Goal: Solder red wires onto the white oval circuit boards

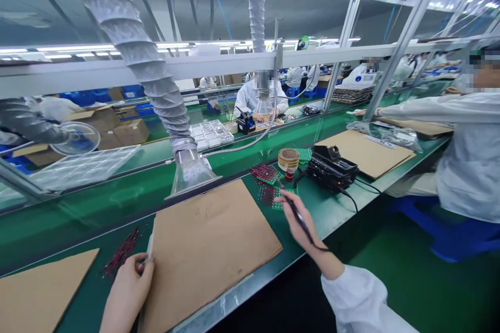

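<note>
- The hands are apart, each over its own side of the cardboard sheet.
- The left hand pinches a white tool by its shaft, just beside a bundle of dark red leads.
- The right hand grips a slim black tool, perhaps a soldering iron, with its cord trailing off the wrist. It is near the red-and-green boards.
- If that is a hot iron, a careless dip of the tip could scorch the cardboard or mark a board.
- A sweep of the right wrist or a tug on the cord could knock the boards out of line.
- The leads lie loose, so a slip of the left hand could scatter them across the bench.
</note>
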Demonstrator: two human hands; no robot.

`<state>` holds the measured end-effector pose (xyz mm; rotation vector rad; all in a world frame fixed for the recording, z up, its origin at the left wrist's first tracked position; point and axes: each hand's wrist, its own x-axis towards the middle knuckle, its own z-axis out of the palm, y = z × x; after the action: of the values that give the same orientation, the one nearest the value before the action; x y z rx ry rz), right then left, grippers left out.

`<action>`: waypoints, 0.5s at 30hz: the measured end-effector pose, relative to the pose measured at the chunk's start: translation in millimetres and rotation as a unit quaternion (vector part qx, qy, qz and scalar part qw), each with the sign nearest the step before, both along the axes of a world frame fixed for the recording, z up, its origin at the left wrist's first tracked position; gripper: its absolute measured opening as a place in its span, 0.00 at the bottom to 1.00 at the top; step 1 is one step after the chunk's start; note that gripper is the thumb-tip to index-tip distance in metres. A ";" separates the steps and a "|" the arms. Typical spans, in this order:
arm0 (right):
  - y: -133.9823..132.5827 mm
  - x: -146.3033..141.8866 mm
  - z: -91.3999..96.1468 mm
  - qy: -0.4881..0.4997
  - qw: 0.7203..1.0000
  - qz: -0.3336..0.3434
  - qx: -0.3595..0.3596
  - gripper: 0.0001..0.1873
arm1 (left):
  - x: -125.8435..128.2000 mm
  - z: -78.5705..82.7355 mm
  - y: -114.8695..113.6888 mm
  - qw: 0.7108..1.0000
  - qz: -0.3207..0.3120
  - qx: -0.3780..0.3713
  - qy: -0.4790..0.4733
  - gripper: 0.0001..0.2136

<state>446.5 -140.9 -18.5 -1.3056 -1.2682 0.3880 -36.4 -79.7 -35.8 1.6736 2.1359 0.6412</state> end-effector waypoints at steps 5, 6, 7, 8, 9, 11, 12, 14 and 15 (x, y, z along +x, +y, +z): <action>42.3 94.2 40.5 0.047 0.993 -0.097 0.042 0.34 | 17.5 25.0 10.2 0.996 -0.090 -0.012 -0.018 0.23; 54.1 106.5 44.6 0.048 0.992 -0.108 0.038 0.35 | 27.6 30.6 15.7 0.992 -0.127 -0.006 -0.024 0.24; 65.8 115.1 46.1 0.048 0.992 -0.116 0.028 0.36 | 39.7 35.6 22.5 0.986 -0.164 0.000 -0.029 0.26; 76.4 120.0 45.4 0.048 0.991 -0.123 0.014 0.37 | 52.7 39.4 30.4 0.979 -0.200 0.003 -0.033 0.27; 84.7 122.4 43.1 0.046 0.990 -0.130 -0.001 0.36 | 65.4 41.4 38.8 0.972 -0.230 0.003 -0.036 0.28; 90.6 124.5 38.3 0.045 0.987 -0.151 -0.019 0.34 | 85.6 38.8 55.2 0.963 -0.266 0.003 -0.046 0.30; 87.3 127.0 37.8 0.045 0.984 -0.170 -0.015 0.34 | 91.4 34.2 62.1 0.961 -0.271 0.003 -0.053 0.31; 69.1 139.8 43.5 0.051 0.973 -0.226 0.019 0.33 | 94.4 20.3 72.1 0.964 -0.256 -0.001 -0.067 0.33; 56.0 150.3 49.6 0.054 0.963 -0.262 0.043 0.33 | 92.3 12.2 75.4 0.967 -0.243 -0.006 -0.072 0.33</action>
<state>596.8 -84.9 31.2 -1.4633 -0.7969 0.0255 55.9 -4.3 -23.6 1.9744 1.5388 0.5745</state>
